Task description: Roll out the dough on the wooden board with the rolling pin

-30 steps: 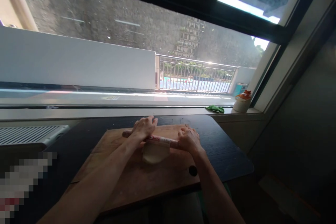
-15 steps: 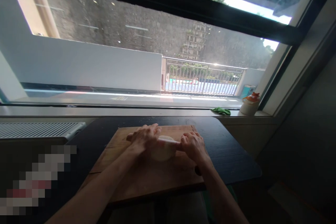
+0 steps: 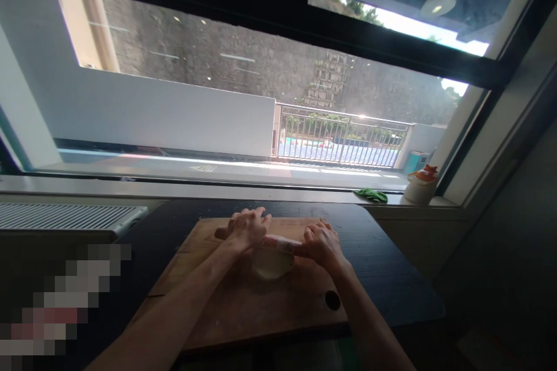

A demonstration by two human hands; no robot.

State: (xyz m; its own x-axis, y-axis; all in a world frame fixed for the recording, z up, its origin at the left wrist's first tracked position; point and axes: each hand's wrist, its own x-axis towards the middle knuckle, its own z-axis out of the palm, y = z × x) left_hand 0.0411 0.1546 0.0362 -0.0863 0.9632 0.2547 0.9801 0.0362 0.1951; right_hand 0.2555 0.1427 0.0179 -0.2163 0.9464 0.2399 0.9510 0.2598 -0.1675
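Note:
A rolling pin lies crosswise over the far edge of a pale, flat piece of dough. My left hand is on the pin's left part, its fingers bent over it; a dark wooden handle end sticks out beyond. At the other end, my right hand is closed round the right handle. Most of the dough shows on the near side of the pin, between my forearms. Beneath it is a wooden cutting board with a dark round hole near its right edge.
The board rests on a dark table pushed up to a window sill. On the sill are a green cloth and a white container with an orange top. A ribbed white radiator stands left of the table.
The pin now lies at the dough's far edge; before, some dough showed beyond it. Both hands keep their hold. The whole view has shifted slightly, with the scene lower in the picture.

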